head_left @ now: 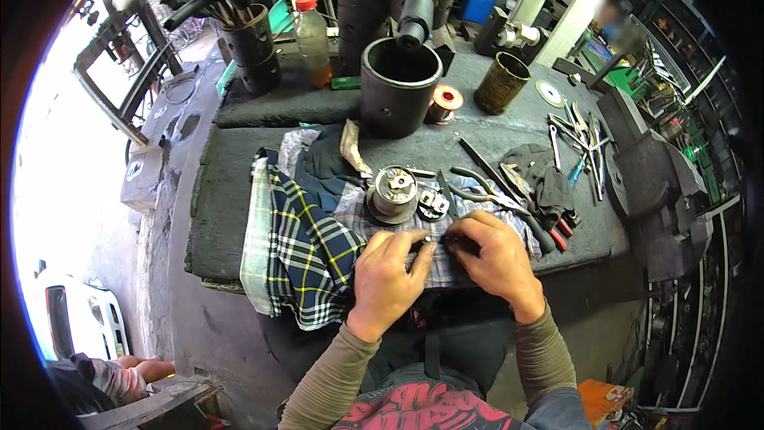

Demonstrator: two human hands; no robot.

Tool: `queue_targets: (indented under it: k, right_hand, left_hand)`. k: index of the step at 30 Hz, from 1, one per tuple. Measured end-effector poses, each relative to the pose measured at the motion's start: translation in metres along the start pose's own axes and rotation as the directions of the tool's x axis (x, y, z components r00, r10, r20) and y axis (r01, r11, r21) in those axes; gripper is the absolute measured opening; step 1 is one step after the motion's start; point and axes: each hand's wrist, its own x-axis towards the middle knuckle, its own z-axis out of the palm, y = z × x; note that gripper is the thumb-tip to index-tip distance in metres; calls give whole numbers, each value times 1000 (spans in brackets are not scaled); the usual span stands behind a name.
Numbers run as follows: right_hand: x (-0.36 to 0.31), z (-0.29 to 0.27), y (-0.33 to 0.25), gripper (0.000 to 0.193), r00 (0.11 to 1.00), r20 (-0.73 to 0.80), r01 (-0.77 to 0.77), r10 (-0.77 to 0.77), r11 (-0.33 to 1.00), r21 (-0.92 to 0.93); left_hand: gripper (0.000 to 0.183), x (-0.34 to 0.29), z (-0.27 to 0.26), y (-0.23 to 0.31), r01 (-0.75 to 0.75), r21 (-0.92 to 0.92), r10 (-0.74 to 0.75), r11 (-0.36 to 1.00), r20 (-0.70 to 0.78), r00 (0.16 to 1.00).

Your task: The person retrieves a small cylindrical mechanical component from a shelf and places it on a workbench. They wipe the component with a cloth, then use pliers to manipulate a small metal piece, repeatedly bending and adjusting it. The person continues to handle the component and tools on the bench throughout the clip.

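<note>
Over a plaid cloth [318, 235] at the bench's near edge, both my hands work close together. My left hand [390, 275] pinches a tiny pale piece between thumb and fingertips, too small to name. My right hand [493, 259] sits just beside it with curled fingers; what they hold, if anything, is hidden. Just beyond my left fingers stands a round metal motor-like part [394, 195], with wires or contacts on top. Right of it lies a small black round part with metal pieces [432, 204]. Pliers [487, 195] with dark handles rest past my right hand.
A dark metal cylinder [400, 87], a solder wire spool [446, 103] and a rusty can [503, 84] stand farther back. Several wrenches and pliers [589, 143] lie at right near a vise [660, 183]. A red-capped bottle [312, 40] stands back left. A person's legs [143, 370] show lower left.
</note>
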Motion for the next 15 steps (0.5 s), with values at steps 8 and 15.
queue_targets:
  k: [8,15]
  right_hand:
    - [36,-20,-29,19,970,-207,143,-125,987,74]
    - [105,-11,-52,12,915,19,395,-402,889,-231]
  left_hand:
    - [18,-2,2,-1,36,-15,-36,999,-4,999]
    - [21,-1,-5,0,38,21,-38,999,12,999]
